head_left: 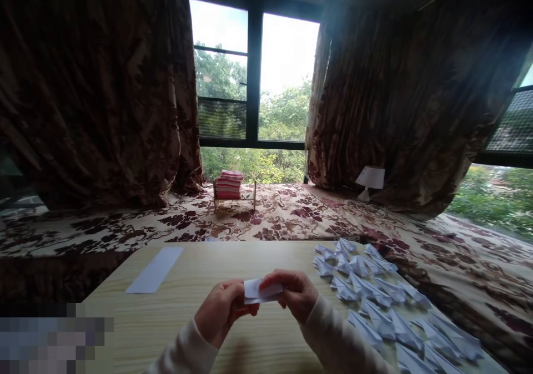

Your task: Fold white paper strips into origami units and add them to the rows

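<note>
A small folded piece of white paper is held up above the wooden table between both hands. My left hand pinches its left edge between thumb and fingers. At the other end, my right hand is closed on the paper, with its fingers lying across the front. To the right, many folded white paper planes lie in loose rows. On the far left of the table is a flat strip of white paper.
The light wooden table meets a flower-patterned window seat. A small rack with folded striped cloths and a white lamp stand on the seat. Dark curtains hang beside the window. A pixelated patch covers the lower left corner.
</note>
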The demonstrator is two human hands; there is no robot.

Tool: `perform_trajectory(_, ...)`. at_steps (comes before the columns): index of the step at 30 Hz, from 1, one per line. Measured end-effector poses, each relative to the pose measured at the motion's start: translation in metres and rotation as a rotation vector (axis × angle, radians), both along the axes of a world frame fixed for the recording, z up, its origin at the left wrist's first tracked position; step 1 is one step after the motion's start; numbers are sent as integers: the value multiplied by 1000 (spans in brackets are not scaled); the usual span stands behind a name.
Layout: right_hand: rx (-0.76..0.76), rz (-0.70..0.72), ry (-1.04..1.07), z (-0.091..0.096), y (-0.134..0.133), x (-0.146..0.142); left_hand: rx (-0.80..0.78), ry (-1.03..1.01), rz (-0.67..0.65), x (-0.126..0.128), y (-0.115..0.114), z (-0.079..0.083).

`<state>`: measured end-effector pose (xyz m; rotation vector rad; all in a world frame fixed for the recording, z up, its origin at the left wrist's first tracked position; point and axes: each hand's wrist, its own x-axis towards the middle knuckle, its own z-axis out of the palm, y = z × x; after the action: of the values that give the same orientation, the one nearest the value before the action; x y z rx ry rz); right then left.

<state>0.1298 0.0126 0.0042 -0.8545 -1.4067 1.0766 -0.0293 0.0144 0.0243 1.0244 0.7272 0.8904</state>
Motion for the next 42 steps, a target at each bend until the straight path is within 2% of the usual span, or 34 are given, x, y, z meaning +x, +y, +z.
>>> perform_trajectory(6, 24, 20, -60, 10, -2, 3, -91, -81, 32, 1, -4, 3)
perform_trajectory(13, 187, 7, -122, 8, -2, 5, -64, -24, 44, 3, -2, 1)
perform_trajectory(21, 202, 37, -136, 7, -1, 6, -59, -20, 74, 5, -3, 1)
perform_trajectory(25, 247, -3, -183, 12, -5, 6, -52, -1, 76, 5, -3, 0)
perform_trajectory(29, 284, -15, -263, 12, -6, 5, 38, 45, 96, 4, 0, -5)
perform_trajectory(33, 177, -8, -173, 0, 1, 6, 214, 141, 167, 5, 0, -7)
perform_trajectory(37, 4, -29, -88, -11, 8, 8, 275, 162, 216, 5, -2, -5)
perform_trajectory(42, -157, -35, -7, -4, 7, 11, 297, 166, 240, 6, -1, -5)
